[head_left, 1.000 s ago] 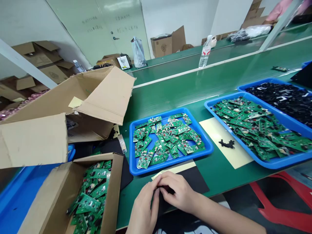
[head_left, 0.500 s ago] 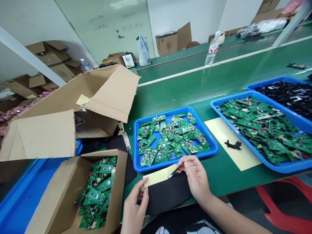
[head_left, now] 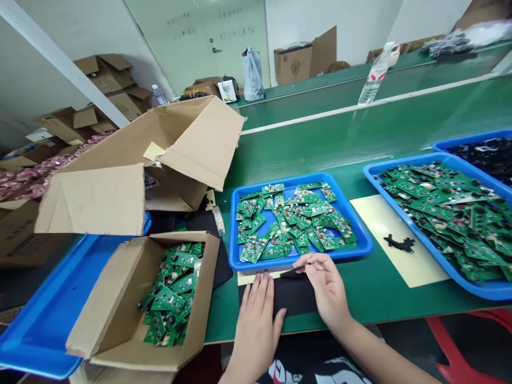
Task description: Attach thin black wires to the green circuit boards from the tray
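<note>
My left hand (head_left: 258, 314) lies flat, fingers stretched out, on a black foam-like sheet (head_left: 298, 296) at the table's front edge. A pale yellow paper strip (head_left: 245, 278) shows along the sheet's far side, partly under my fingertips. Between the thumb and fingers of my right hand (head_left: 324, 288) is a thin dark tool that looks like tweezers (head_left: 294, 270). Its tip points left, down at the strip where it meets the black sheet. Just beyond both hands stands a blue tray (head_left: 362, 242) of green circuit boards (head_left: 280, 221).
An open cardboard box (head_left: 200, 325) of circuit boards stands on the left, with a larger carton (head_left: 96, 200) behind it. To the right are yellow paper (head_left: 416, 269) bearing small black pieces (head_left: 400, 244) and another board-filled blue tray (head_left: 424, 229). A water bottle (head_left: 374, 80) stands farther back.
My left hand has gone from pinching the yellow strip's corner to pressing flat on the black sheet. The sheet now lies down on the table. My right hand keeps hold of the tweezers.
</note>
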### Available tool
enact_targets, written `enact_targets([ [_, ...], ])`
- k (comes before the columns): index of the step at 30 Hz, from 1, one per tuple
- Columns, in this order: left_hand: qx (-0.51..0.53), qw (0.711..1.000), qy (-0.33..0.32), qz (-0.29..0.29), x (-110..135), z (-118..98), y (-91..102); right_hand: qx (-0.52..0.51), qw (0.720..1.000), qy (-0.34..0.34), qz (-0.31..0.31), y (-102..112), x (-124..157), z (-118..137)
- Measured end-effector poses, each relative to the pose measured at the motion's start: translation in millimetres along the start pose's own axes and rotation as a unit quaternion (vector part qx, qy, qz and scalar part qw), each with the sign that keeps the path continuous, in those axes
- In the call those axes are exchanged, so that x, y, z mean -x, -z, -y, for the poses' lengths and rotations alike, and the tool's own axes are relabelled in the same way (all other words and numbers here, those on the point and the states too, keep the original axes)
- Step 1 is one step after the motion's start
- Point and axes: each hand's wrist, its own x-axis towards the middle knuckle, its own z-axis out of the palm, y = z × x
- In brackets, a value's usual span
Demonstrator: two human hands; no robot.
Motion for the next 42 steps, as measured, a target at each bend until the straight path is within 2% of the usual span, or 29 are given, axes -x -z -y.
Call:
enact_targets([
  [4, -0.032, 0.999, -0.013, 0.009, 5.8, 0.6, -11.2, 0.010, 1.000, -0.016, -0.011, 11.2, -7.3, 5.3],
  [7, -0.018, 1.000, -0.005, 0.016, 6.3, 2.3, -10.0, 0.014, 0.999, 0.000, -0.048, 27.7, -22.5, 22.9],
  [10, -0.008, 1.000, 0.003, 0.019, 5.2, 1.8, -7.5, 0.005, 0.993, 0.065, -0.095, 42.8, -44.0, 51.8],
  [12, -0.005, 1.000, 0.005, 0.016, 4.2, 0.8, -6.3, -0.004, 0.984, 0.135, -0.116, 49.0, -57.8, 72.8],
  [15, 0.008, 1.000, 0.016, 0.018, 2.0, -1.2, -4.9, -0.013, 0.971, 0.192, -0.140, 52.2, -73.0, 101.0],
  [19, 0.012, 0.998, 0.034, 0.044, -2.3, -2.9, -1.7, -0.026, 0.967, 0.195, -0.163, 51.1, -86.9, 128.9],
  [22, 0.021, 0.996, 0.038, 0.079, -9.4, -0.6, 7.9, -0.050, 0.970, 0.183, -0.152, 48.2, -101.5, 139.4],
  [26, 0.062, 0.987, 0.031, 0.148, -36.0, 3.9, 34.5, -0.089, 0.984, 0.143, -0.056, 36.8, -128.2, 126.9],
  [28, 0.098, 0.984, 0.049, 0.142, -59.8, 3.9, 46.3, -0.073, 0.987, 0.141, -0.021, 29.1, -140.2, 109.3],
  [30, 0.112, 0.983, 0.073, 0.123, -88.7, 2.7, 50.6, -0.058, 0.992, 0.111, -0.001, 22.5, -148.3, 89.0],
  [32, 0.105, 0.985, 0.082, 0.106, -118.9, 1.8, 46.1, -0.038, 0.996, 0.079, 0.003, 18.7, -152.0, 70.7],
  [36, 0.121, 0.988, 0.067, 0.074, -167.1, 6.1, 21.9, -0.003, 0.999, 0.037, 0.012, 20.4, -150.9, 50.1],
  [39, 0.169, 0.982, 0.047, 0.076, -186.1, 15.4, 5.9, 0.005, 0.999, 0.033, 0.008, 24.8, -149.8, 45.2],
  [42, 0.239, 0.967, 0.048, 0.069, -195.0, 28.0, -0.4, 0.013, 0.999, 0.030, -0.002, 27.6, -151.2, 42.1],
])
